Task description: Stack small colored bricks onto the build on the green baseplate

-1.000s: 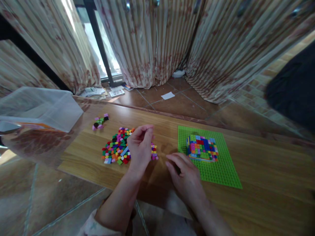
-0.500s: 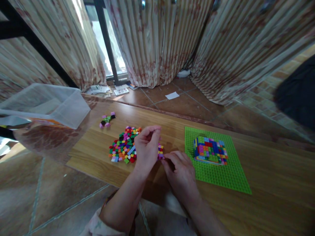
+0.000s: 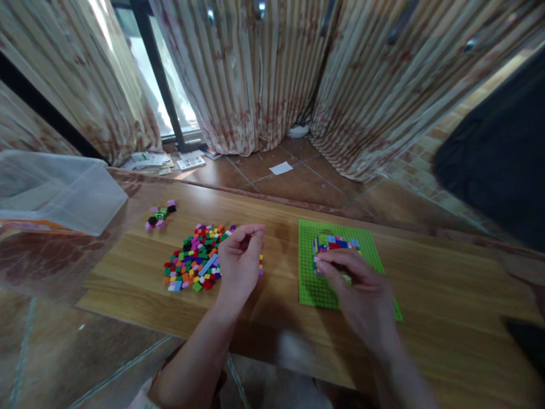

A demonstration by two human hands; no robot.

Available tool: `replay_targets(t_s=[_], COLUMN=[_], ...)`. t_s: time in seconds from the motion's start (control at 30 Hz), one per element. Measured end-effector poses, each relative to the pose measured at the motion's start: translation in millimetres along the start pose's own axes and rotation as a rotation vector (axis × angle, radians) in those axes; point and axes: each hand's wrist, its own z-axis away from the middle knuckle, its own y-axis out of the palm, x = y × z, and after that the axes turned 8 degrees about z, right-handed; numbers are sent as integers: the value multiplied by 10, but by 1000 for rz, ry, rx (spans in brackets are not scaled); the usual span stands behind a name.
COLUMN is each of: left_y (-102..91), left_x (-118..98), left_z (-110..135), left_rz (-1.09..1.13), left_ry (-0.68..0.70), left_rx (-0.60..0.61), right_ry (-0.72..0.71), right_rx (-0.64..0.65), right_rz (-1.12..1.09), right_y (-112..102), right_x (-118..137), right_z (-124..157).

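A heap of small coloured bricks [image 3: 191, 261] lies on the wooden table [image 3: 272, 318]. My left hand [image 3: 239, 262] hovers at the heap's right edge, fingers curled into a loose pinch; whatever it holds is hidden. To the right lies a green baseplate [image 3: 313, 289] carrying a multicoloured brick block [image 3: 334, 245]. My right hand [image 3: 361, 295] rests over the block's near side, fingers pinched on a small pink brick [image 3: 318, 260] at the block's left corner.
A small cluster of pink, green and black bricks [image 3: 159, 216] sits at the table's far left. A clear plastic bin [image 3: 55, 193] stands at the left end. Curtains [image 3: 276, 74] hang behind, papers lie on the tiled floor, and a dark shape [image 3: 494, 153] fills the right.
My right hand has moved from beside the heap rightwards onto the baseplate and now covers the block's near side. My left hand stays at the heap, still curled.
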Motion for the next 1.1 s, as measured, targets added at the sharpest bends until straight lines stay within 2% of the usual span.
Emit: replay_targets(t_s=[0.13, 0.27, 0.6, 0.93, 1.1], left_y=[38, 84, 173, 153, 159], left_x=[16, 61, 98, 117, 124], left_z=[26, 45, 78, 67, 76], left_rz=[-10, -19, -35, -29, -19], left_ry=[-13, -3, -9, -13, -20], left_rx=[24, 53, 101, 119, 118], right_ry=[144, 182, 182, 177, 279], right_rx=[-70, -45, 104, 64, 74], right_rz=[-54, -3, 71, 55, -38], right_y=[-462, -674, -636, -573, -559], right_x=[-300, -496, -580, -660, -666], right_z=[-131, -141, -119, -139, -158])
